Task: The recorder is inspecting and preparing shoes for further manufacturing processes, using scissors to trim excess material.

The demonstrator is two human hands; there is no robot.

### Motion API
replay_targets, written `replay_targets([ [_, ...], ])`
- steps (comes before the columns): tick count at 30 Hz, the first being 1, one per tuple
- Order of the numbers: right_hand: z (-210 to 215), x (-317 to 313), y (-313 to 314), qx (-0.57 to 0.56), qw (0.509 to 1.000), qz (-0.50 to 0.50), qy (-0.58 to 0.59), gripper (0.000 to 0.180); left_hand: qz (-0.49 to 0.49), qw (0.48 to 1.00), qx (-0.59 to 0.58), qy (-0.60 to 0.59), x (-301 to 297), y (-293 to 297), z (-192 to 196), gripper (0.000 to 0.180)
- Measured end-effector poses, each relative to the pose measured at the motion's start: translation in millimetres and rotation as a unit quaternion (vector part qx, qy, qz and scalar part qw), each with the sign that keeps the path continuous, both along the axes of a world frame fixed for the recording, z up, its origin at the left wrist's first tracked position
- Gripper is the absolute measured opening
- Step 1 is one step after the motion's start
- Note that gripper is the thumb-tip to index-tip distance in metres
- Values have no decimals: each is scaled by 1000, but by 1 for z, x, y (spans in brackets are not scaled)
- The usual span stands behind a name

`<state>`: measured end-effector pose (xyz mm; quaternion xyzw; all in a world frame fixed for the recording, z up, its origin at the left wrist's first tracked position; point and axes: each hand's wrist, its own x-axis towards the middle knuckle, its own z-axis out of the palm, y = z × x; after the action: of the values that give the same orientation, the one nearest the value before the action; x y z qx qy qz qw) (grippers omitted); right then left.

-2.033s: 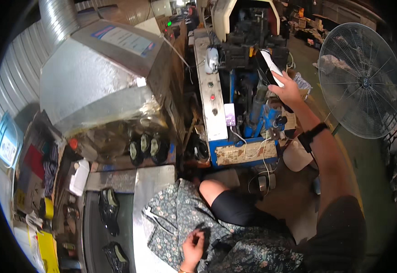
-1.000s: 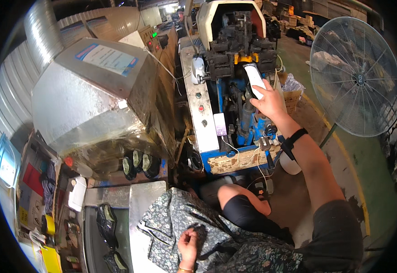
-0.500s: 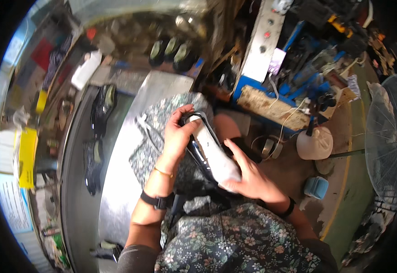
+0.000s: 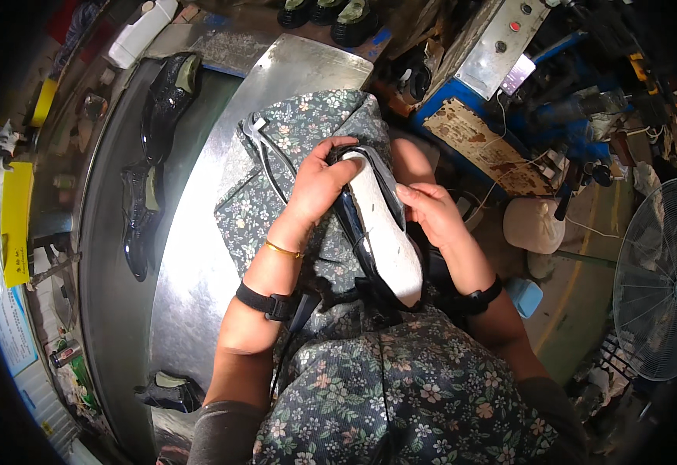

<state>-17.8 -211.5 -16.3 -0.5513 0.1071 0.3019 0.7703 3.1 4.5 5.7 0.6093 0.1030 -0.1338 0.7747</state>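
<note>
Steel tabletop | left hand fingers clamp shoe toe, 12 o'clock | right hand fingers pinch its 3 o'clock edge | advice: brace sole-up, steady on lap.

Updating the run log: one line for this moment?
left hand: grips shoe toe | right hand: on shoe's side | shoe: sole-up, over lap | black shoes: on bench

- Shoe at frame centre: glossy black upper, white insole.
- Apron, lower middle: dark with small floral print.
- Worktable: bare silver metal.
- Machine, upper right: blue frame, grey panel.
- Sign, left edge: yellow.
</note>
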Motion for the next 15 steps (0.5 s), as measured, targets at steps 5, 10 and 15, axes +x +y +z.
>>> replay_targets([
  [5, 3, 19, 12, -69, 991, 18, -113, 21, 2, 1000, 22, 4, 5, 1, -8, 34],
  [10, -2, 33, 17, -77, 994, 34, -70, 18, 1, 999, 43, -11, 6, -1, -13, 33],
  [15, -7, 39, 12, -39, 997, 35, -51, 17, -2, 999, 44, -9, 6, 0, -12, 35],
])
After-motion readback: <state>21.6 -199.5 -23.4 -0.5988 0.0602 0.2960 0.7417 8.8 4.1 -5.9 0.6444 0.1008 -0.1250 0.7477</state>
